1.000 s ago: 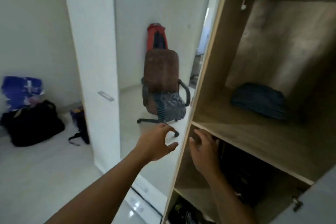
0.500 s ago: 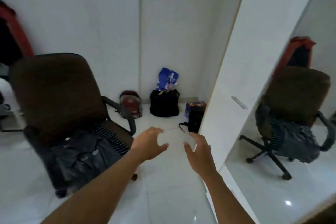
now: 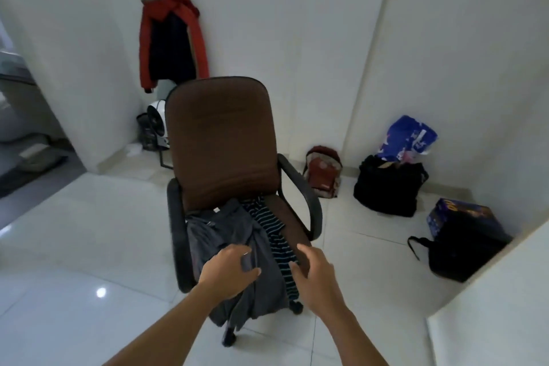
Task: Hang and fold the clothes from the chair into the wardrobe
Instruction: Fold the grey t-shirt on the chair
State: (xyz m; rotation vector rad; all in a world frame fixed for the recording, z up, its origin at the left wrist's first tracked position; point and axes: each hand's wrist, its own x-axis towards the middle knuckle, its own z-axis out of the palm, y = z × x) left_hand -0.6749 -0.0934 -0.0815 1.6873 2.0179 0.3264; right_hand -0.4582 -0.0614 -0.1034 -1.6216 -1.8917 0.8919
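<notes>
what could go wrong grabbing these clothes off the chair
The grey garment lies against the striped one; lifting it could drag that off the chair onto the floor. Its hem hangs by a caster and might snag. The glossy floor may let the chair roll under a tug.

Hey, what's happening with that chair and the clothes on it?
A person reaches both hands to the brown office chair, where a dark grey garment and a striped garment lie heaped on the seat. The left hand pinches a fold of the grey one. The right hand is open over the striped one, holding nothing. Neither garment is lifted yet.
</notes>
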